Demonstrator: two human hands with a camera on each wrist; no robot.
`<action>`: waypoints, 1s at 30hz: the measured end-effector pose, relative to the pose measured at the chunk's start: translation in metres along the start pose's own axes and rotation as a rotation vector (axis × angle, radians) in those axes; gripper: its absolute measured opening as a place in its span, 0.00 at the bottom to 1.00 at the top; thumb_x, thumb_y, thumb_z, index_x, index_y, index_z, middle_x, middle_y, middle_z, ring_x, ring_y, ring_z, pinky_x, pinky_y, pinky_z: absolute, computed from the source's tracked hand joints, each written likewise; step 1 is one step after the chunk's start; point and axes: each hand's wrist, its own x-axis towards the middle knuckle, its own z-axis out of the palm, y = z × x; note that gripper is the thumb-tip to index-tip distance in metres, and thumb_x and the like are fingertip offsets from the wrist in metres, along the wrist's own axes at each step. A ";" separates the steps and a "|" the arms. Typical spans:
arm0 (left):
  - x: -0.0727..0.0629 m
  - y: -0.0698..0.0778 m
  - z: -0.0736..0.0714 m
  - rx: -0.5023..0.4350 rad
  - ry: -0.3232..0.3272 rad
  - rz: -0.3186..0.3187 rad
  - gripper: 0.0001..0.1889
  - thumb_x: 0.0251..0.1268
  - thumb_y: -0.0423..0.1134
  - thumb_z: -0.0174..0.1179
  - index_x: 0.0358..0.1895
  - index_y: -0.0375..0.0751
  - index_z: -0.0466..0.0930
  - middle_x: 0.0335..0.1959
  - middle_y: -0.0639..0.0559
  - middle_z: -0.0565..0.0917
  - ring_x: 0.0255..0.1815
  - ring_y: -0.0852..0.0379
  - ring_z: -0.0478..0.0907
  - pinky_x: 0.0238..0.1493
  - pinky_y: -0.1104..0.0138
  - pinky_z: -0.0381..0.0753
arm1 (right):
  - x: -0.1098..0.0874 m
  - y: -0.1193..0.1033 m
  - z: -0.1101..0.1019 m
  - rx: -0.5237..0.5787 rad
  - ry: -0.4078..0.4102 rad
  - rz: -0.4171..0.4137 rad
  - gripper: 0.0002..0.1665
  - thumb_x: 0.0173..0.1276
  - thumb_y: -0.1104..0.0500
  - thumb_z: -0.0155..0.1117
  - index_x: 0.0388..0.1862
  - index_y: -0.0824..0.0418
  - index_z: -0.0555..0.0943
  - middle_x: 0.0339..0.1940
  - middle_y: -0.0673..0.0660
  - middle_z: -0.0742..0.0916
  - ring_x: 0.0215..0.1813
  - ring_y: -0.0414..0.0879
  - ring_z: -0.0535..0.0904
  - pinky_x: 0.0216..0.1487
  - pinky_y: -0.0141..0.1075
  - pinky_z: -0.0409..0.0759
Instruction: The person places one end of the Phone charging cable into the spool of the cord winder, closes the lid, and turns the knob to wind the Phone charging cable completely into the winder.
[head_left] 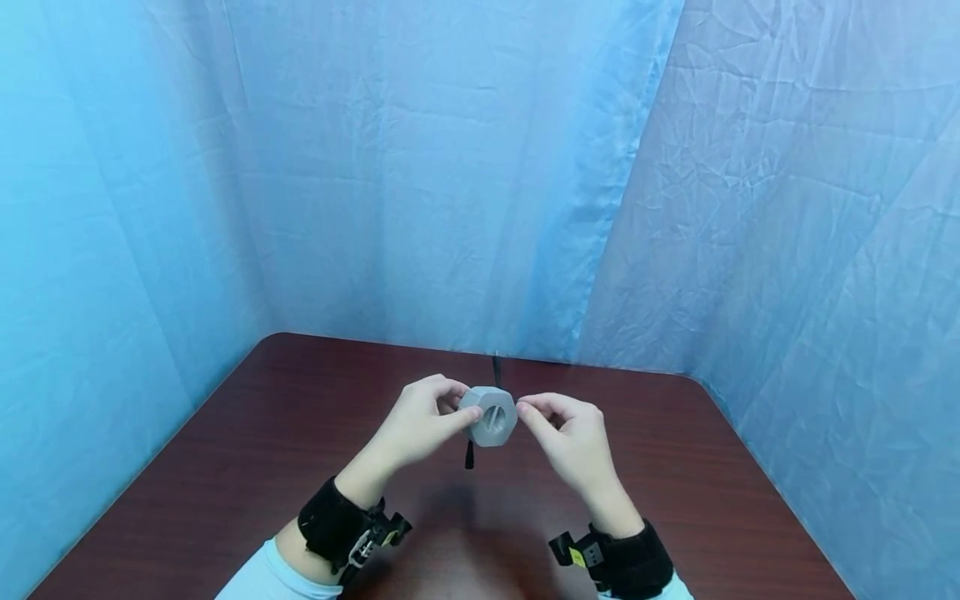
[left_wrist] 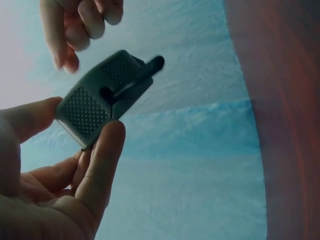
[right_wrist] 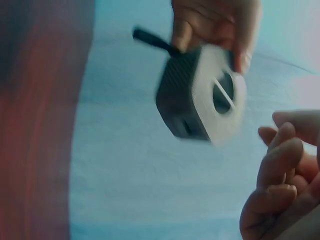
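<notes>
My left hand (head_left: 423, 421) holds a grey hexagonal, nut-shaped block (head_left: 474, 398) by its left side, between thumb and fingers. A round hole runs into its front face, with a thin bar across it. Bumpy texture covers the sides of the block (left_wrist: 82, 112) in the left wrist view, where a short black stick (left_wrist: 150, 70) juts out. Close to the block's right edge is my right hand (head_left: 573, 433), its thumb and index tips together and the other fingers curled. A gap separates the right hand (right_wrist: 285, 180) from the block (right_wrist: 206, 100), and I see nothing between its fingers.
A dark reddish-brown table (head_left: 300, 400) lies beneath the hands. Light-blue curtains (head_left: 420, 167) hang behind it and along both sides. A thin dark strip (head_left: 497, 371) shows just behind the block, near the table's far edge. Black bands (head_left: 330, 521) with small cameras wrap both wrists.
</notes>
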 end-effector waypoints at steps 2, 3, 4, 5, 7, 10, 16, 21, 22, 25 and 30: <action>0.001 -0.001 -0.003 -0.055 -0.015 -0.026 0.14 0.64 0.42 0.71 0.48 0.38 0.86 0.36 0.52 0.82 0.31 0.56 0.83 0.33 0.59 0.84 | 0.002 -0.001 -0.008 -0.006 0.018 -0.087 0.08 0.68 0.67 0.71 0.44 0.59 0.90 0.20 0.49 0.81 0.18 0.42 0.68 0.20 0.32 0.68; 0.001 -0.002 -0.005 -0.089 -0.027 -0.041 0.15 0.64 0.42 0.71 0.49 0.36 0.86 0.36 0.50 0.83 0.31 0.54 0.84 0.34 0.59 0.85 | 0.003 -0.001 -0.011 -0.022 0.025 -0.131 0.10 0.67 0.68 0.71 0.45 0.59 0.89 0.21 0.47 0.80 0.19 0.41 0.69 0.21 0.31 0.69; 0.001 -0.002 -0.007 -0.120 -0.038 -0.056 0.16 0.65 0.42 0.71 0.50 0.35 0.85 0.36 0.49 0.83 0.31 0.53 0.84 0.35 0.58 0.85 | 0.004 -0.002 -0.014 -0.045 0.032 -0.179 0.12 0.66 0.70 0.71 0.46 0.59 0.89 0.22 0.46 0.79 0.20 0.40 0.69 0.21 0.30 0.70; 0.001 -0.003 -0.008 -0.147 -0.051 -0.072 0.16 0.65 0.42 0.70 0.50 0.34 0.85 0.36 0.48 0.83 0.31 0.52 0.85 0.37 0.56 0.86 | 0.005 0.003 -0.017 -0.065 0.031 -0.231 0.14 0.65 0.69 0.72 0.48 0.58 0.89 0.23 0.44 0.79 0.21 0.38 0.69 0.22 0.29 0.70; 0.002 -0.004 -0.010 -0.188 -0.071 -0.093 0.17 0.65 0.42 0.70 0.50 0.33 0.84 0.35 0.46 0.84 0.30 0.50 0.85 0.40 0.54 0.86 | 0.007 0.005 -0.022 -0.123 0.030 -0.347 0.14 0.65 0.67 0.73 0.48 0.56 0.89 0.27 0.43 0.80 0.24 0.36 0.71 0.24 0.28 0.71; 0.004 -0.005 -0.012 -0.231 -0.100 -0.108 0.15 0.65 0.43 0.70 0.47 0.33 0.85 0.34 0.46 0.84 0.29 0.49 0.86 0.42 0.52 0.85 | 0.010 0.004 -0.026 -0.219 0.024 -0.517 0.11 0.68 0.62 0.72 0.48 0.55 0.90 0.34 0.44 0.83 0.26 0.34 0.72 0.25 0.27 0.72; 0.006 -0.006 -0.012 -0.289 -0.140 -0.097 0.13 0.64 0.40 0.71 0.44 0.33 0.86 0.33 0.45 0.85 0.32 0.49 0.85 0.37 0.53 0.87 | 0.009 0.004 -0.020 -0.404 -0.033 -0.692 0.14 0.80 0.53 0.58 0.46 0.53 0.91 0.38 0.47 0.84 0.26 0.37 0.75 0.23 0.27 0.72; 0.006 -0.007 -0.010 -0.277 -0.157 -0.075 0.14 0.64 0.39 0.71 0.44 0.31 0.85 0.32 0.45 0.85 0.33 0.50 0.85 0.36 0.52 0.87 | 0.004 0.005 -0.005 -0.500 -0.118 -0.652 0.10 0.70 0.61 0.69 0.46 0.51 0.91 0.38 0.48 0.84 0.27 0.39 0.77 0.24 0.28 0.75; 0.006 -0.006 -0.010 -0.270 -0.161 -0.071 0.14 0.64 0.40 0.71 0.45 0.31 0.85 0.32 0.45 0.85 0.33 0.50 0.85 0.35 0.53 0.87 | 0.003 0.006 -0.002 -0.513 -0.124 -0.641 0.11 0.67 0.62 0.72 0.46 0.51 0.91 0.38 0.48 0.84 0.27 0.39 0.78 0.25 0.28 0.75; 0.004 -0.005 -0.008 -0.244 -0.167 -0.066 0.16 0.64 0.41 0.71 0.46 0.32 0.85 0.32 0.45 0.84 0.32 0.47 0.84 0.33 0.57 0.86 | 0.000 0.007 0.004 -0.548 -0.129 -0.613 0.14 0.61 0.61 0.78 0.45 0.50 0.91 0.38 0.48 0.83 0.27 0.38 0.78 0.24 0.29 0.77; 0.002 -0.003 -0.006 -0.198 -0.153 -0.060 0.16 0.63 0.42 0.72 0.47 0.34 0.85 0.32 0.47 0.83 0.31 0.46 0.84 0.32 0.60 0.86 | -0.003 0.010 0.009 -0.584 -0.073 -0.576 0.13 0.55 0.56 0.83 0.40 0.51 0.92 0.32 0.45 0.82 0.23 0.36 0.77 0.21 0.27 0.73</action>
